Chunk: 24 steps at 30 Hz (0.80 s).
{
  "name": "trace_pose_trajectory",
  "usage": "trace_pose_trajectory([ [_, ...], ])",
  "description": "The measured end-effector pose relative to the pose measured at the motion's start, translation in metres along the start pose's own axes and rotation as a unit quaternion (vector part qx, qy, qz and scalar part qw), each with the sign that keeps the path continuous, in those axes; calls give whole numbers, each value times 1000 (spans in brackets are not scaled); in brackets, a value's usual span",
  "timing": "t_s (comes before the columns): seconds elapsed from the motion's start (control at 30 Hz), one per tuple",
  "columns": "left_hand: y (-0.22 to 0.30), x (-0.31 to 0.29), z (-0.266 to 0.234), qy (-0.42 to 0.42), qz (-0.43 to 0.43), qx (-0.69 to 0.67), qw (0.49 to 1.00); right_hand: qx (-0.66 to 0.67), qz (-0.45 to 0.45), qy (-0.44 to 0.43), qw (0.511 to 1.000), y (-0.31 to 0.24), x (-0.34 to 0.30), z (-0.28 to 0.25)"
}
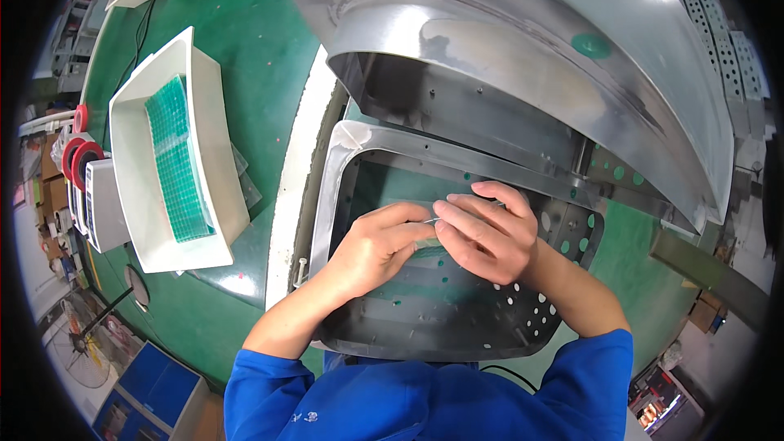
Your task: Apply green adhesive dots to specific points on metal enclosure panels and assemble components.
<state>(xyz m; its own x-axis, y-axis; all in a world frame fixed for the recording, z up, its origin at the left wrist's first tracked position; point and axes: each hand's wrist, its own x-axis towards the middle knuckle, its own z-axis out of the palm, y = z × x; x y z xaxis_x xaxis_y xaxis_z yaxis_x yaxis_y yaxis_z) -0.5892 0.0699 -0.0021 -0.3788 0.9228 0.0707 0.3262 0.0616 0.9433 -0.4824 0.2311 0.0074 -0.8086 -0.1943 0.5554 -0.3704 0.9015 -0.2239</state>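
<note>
My left hand (380,245) is closed in a pinch on the edge of a thin, pale, see-through sheet (426,242). Several green dots show beneath or on it; I cannot tell which. Against the same edge, my right hand (494,237) is bent, its fingertips meeting my left ones and one finger raised. What those fingertips grip is hidden. Both hands are above the opening of a grey metal housing (339,188) with a rounded rim and round holes in its right side. Small green dots are scattered over the housing.
A large curved metal cover (490,41) rises behind the housing. At left, a cream bin (224,163) holds a sheet of green stickers (175,167) on the green table (269,57). Red tape rolls (85,159) stand beyond the bin. A metal bar (710,273) juts in at right.
</note>
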Motion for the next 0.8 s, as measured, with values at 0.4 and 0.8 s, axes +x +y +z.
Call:
trace_pose_trajectory([
  [0.4, -7, -23, -2, -23, -81, -63, 994, 274, 489, -170, 811, 56, 24, 31],
  [0.8, -17, -29, 2, -18, -82, -85, 993, 251, 473, -207, 819, 60, 24, 43],
])
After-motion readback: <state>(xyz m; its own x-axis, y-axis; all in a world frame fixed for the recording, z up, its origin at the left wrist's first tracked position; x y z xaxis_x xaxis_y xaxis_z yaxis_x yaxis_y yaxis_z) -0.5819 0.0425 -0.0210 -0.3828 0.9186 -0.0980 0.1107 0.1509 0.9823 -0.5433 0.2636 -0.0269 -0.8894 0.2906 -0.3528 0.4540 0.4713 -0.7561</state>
